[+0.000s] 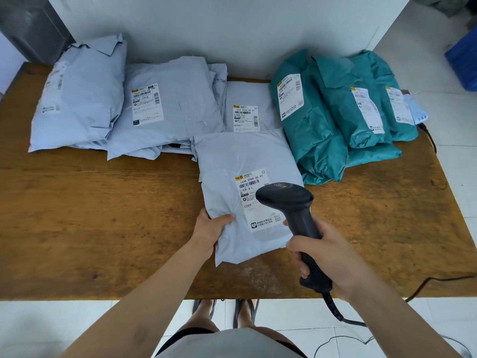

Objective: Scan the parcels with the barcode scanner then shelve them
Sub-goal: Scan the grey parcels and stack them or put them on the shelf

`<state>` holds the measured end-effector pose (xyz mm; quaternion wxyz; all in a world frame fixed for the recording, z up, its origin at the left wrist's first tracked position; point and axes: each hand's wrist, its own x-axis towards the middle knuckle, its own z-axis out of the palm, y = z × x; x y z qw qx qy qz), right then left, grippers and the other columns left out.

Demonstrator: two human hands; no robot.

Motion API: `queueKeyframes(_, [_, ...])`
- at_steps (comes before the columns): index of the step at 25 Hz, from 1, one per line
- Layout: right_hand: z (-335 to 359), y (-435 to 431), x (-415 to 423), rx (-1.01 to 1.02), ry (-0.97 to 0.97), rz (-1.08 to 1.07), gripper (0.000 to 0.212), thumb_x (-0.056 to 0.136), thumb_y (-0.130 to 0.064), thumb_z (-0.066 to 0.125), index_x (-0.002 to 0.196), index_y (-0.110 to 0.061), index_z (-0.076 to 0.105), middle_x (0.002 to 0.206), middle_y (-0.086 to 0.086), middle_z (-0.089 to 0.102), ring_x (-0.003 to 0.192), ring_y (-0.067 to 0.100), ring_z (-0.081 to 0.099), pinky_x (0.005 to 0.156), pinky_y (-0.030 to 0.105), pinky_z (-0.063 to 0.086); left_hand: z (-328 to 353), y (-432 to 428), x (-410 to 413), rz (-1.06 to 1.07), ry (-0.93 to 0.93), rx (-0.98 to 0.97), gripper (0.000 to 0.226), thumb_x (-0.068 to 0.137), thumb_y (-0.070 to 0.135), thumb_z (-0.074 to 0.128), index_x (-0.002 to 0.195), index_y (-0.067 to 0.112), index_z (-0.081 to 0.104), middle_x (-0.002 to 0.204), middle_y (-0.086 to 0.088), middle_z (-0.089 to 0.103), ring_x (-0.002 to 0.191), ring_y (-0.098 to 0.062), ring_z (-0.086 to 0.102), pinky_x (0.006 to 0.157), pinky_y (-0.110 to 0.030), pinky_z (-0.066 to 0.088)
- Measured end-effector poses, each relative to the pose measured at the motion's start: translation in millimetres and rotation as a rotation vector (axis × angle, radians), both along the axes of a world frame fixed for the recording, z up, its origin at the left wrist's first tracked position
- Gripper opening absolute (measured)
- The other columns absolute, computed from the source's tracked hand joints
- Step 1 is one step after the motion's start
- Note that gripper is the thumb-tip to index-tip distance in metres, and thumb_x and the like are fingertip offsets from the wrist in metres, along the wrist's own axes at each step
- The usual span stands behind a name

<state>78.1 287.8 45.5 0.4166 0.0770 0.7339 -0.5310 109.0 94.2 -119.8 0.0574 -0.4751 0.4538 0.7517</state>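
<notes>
A pale grey parcel with a white shipping label lies in the middle of the wooden table. My left hand grips its near left corner, thumb on top. My right hand is closed around the handle of a black barcode scanner, whose head hovers just above the label's lower right part. The scanner's cable drops off the table's front edge. Further back lie more grey parcels and several teal parcels, labels facing up.
The table stands against a white wall. A dark cabinet is at the back left and a blue crate on the tiled floor at the right. A black cord trails over the table's right front corner.
</notes>
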Motion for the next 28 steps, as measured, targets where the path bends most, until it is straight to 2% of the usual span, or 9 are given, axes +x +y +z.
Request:
queueKeyframes(6, [-1.2, -1.7, -0.5, 0.033, 0.041, 0.047, 0.023, 0.082, 0.004, 0.057, 0.101, -0.009, 0.056, 0.06, 0.017, 0.043, 0.042, 0.021, 0.036, 0.052, 0.034, 0.034, -0.2, -0.4, 0.9, -0.009, 0.0, -0.007, 0.056, 0.073, 0.007, 0.077, 0.123, 0.013, 0.051, 0.113, -0.008, 0.066, 0.096, -0.026, 0.065, 0.078, -0.038, 0.053])
queueKeyframes(8, [-1.3, -2.6, -0.6, 0.04, 0.045, 0.055, 0.023, 0.082, 0.004, 0.057, 0.101, -0.009, 0.056, 0.059, 0.016, 0.044, 0.042, 0.02, 0.036, 0.052, 0.034, 0.034, 0.3, 0.2, 1.4, -0.023, 0.012, -0.008, 0.055, 0.074, 0.008, 0.076, 0.122, 0.015, 0.051, 0.112, -0.007, 0.066, 0.094, -0.024, 0.065, 0.074, -0.036, 0.053])
queueKeyframes(11, [-2.1, -2.8, -0.4, 0.043, 0.042, 0.064, 0.023, 0.082, 0.003, 0.057, 0.101, -0.01, 0.056, 0.058, 0.016, 0.045, 0.042, 0.021, 0.037, 0.052, 0.034, 0.034, 1.2, -0.2, 0.6, -0.024, 0.001, -0.012, 0.055, 0.074, 0.009, 0.077, 0.122, 0.016, 0.05, 0.107, -0.003, 0.065, 0.093, -0.022, 0.063, 0.078, -0.037, 0.052])
queueKeyframes(14, [-1.5, -1.0, -1.1, 0.042, 0.043, 0.068, 0.024, 0.083, 0.001, 0.059, 0.102, -0.012, 0.056, 0.058, 0.017, 0.045, 0.042, 0.021, 0.038, 0.052, 0.034, 0.035, 2.3, -0.2, 0.6, -0.021, 0.018, -0.002, 0.052, 0.075, 0.007, 0.076, 0.12, 0.015, 0.05, 0.101, -0.001, 0.065, 0.088, -0.02, 0.064, 0.069, -0.033, 0.052])
queueKeyframes(17, [-11.9, 1.1, -7.1, 0.14, 0.167, -0.008, 0.025, 0.085, -0.007, 0.065, 0.103, -0.019, 0.053, 0.058, 0.011, 0.051, 0.043, 0.016, 0.045, 0.046, 0.029, 0.039, 2.4, -1.6, 2.5, -0.031, 0.038, 0.019, 0.053, 0.074, 0.005, 0.076, 0.12, 0.014, 0.051, 0.106, -0.003, 0.067, 0.091, -0.021, 0.065, 0.071, -0.034, 0.053])
queueKeyframes(20, [-46.1, 12.7, -28.6, 0.388, 0.415, -0.008, 0.044, 0.086, -0.014, 0.066, 0.121, -0.019, 0.04, 0.08, 0.001, 0.058, 0.058, 0.015, 0.054, 0.048, 0.025, 0.042, 6.1, -6.1, 1.6, -0.099, 0.06, 0.013, 0.042, 0.074, 0.003, 0.075, 0.11, 0.017, 0.058, 0.106, -0.002, 0.069, 0.093, -0.021, 0.066, 0.073, -0.033, 0.054])
queueKeyframes(23, [-92.2, 37.8, -58.9, 0.617, 0.469, 0.065, 0.062, 0.088, -0.012, 0.059, 0.141, -0.008, 0.026, 0.105, 0.011, 0.063, 0.082, 0.028, 0.06, 0.062, 0.032, 0.044, 11.5, -10.9, -0.9, -0.165, 0.104, -0.007, 0.03, 0.076, -0.002, 0.072, 0.095, 0.019, 0.062, 0.098, 0.0, 0.07, 0.085, -0.015, 0.066, 0.064, -0.025, 0.051])
queueKeyframes(25, [-115.1, 53.5, -74.3, 0.709, 0.451, 0.085, 0.069, 0.086, -0.008, 0.059, 0.145, -0.006, 0.023, 0.117, 0.019, 0.062, 0.097, 0.037, 0.061, 0.068, 0.034, 0.044, 13.2, -14.9, -1.4, -0.184, 0.103, -0.055, 0.034, 0.076, -0.001, 0.073, 0.101, 0.018, 0.059, 0.1, 0.001, 0.068, 0.087, -0.014, 0.065, 0.065, -0.025, 0.051])
queueKeyframes(28, [-136.9, 64.3, -85.0, 0.765, 0.435, 0.103, 0.071, 0.083, -0.005, 0.063, 0.144, -0.007, 0.026, 0.119, 0.021, 0.061, 0.103, 0.04, 0.06, 0.069, 0.034, 0.044, 14.6, -26.5, -1.7, -0.176, 0.107, -0.1, 0.048, 0.076, 0.002, 0.075, 0.116, 0.015, 0.052, 0.106, -0.001, 0.067, 0.093, -0.017, 0.065, 0.069, -0.028, 0.052])
